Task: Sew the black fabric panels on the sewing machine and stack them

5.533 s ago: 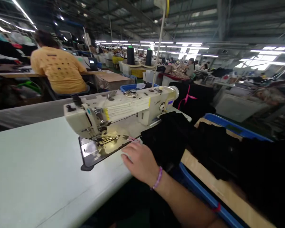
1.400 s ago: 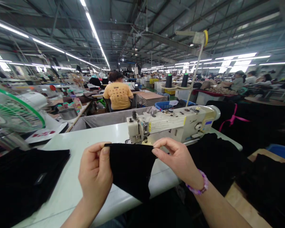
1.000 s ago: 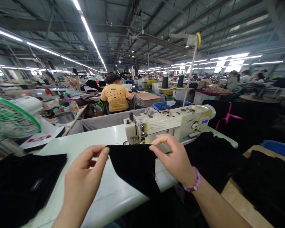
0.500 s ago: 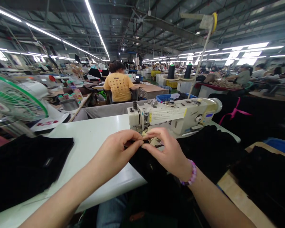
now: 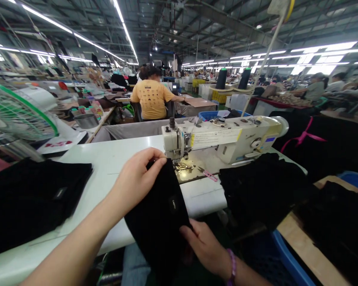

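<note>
My left hand (image 5: 136, 180) pinches the top edge of a black fabric piece (image 5: 161, 214) with a small label on it, holding it just in front of the sewing machine (image 5: 223, 137). The fabric hangs down over the front edge of the white table (image 5: 107, 167). Lower down, below the table edge, my right hand (image 5: 204, 246) grips the bottom of the same black fabric piece, pulling it straight. Its wrist wears a purple bead bracelet.
A stack of black fabric (image 5: 30, 198) lies on the table at left, beside a green-rimmed fan (image 5: 14, 115). More black fabric (image 5: 262, 186) is piled right of the machine, over a blue bin (image 5: 292, 258). A person in a yellow shirt (image 5: 152, 99) sits ahead.
Both hands were pinching the fabric's top edge together near the needle. Now my right hand has slid down to the fabric's lower end, while the left keeps the top.
</note>
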Motion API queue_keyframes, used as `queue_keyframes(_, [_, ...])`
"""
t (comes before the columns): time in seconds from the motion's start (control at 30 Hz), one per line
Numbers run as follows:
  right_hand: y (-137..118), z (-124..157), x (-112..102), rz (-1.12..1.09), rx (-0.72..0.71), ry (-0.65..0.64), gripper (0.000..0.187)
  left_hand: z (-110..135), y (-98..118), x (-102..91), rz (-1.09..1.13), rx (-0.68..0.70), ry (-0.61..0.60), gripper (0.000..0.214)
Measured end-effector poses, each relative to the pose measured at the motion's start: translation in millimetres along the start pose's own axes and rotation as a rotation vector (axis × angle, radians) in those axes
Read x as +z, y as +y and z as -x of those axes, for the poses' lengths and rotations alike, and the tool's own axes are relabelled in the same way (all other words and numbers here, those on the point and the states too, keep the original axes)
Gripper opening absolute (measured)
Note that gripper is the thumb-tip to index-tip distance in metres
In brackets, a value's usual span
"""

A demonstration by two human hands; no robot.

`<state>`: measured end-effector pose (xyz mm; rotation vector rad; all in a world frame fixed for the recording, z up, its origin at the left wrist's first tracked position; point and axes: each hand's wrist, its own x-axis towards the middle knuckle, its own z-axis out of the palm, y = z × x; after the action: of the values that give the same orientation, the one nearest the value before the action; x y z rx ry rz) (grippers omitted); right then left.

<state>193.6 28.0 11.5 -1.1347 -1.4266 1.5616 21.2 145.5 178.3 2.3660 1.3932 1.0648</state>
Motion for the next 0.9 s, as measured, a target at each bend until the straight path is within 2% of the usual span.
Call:
queue_keyframes(0.07, [12, 9, 4, 0.154, 0.025, -0.079, 0.064, -1, -21, 27.5, 0.026, -0.064, -0.216, 0.021])
queue_keyframes(0.13, [16, 14, 1, 0.457, -0.021, -0.056, 0.067, -2, -45, 58.6, 0.026, -0.113, -0.381, 0.016])
queue_keyframes(0.23, [5, 7, -13, 0.887, -0.162, 0.204, 0.065, -3, -74, 98.3, 0.015, -0.137, -0.430, 0.010])
queue_keyframes(0.3, [-8, -9, -26, 0.991, -0.274, 0.386, 0.054, -5, -86, 114.3, 0.001, -0.146, -0.420, 0.011])
queue_keyframes(0.33, [-15, -20, -32, 1.002, -0.340, 0.438, 0.045, -6, -90, 119.0, -0.008, -0.154, -0.411, 0.012])
queue_keyframes(0.4, [-24, -44, -42, 1.018, -0.482, 0.428, 0.023, -10, -95, 123.7, -0.027, -0.175, -0.394, 0.013])
queue_keyframes(0.47, [-26, -66, -50, 1.077, -0.539, 0.359, 0.029, -13, -97, 124.7, -0.042, -0.200, -0.386, 0.012])
queue_keyframes(0.57, [-19, -87, -55, 1.129, -0.510, 0.279, 0.035, -16, -99, 124.5, -0.062, -0.242, -0.384, 0.012])
queue_keyframes(0.9, [-15, -108, -57, 1.096, -0.498, 0.274, 0.036, -38, -106, 128.1, -0.158, -0.373, -0.390, 0.014])
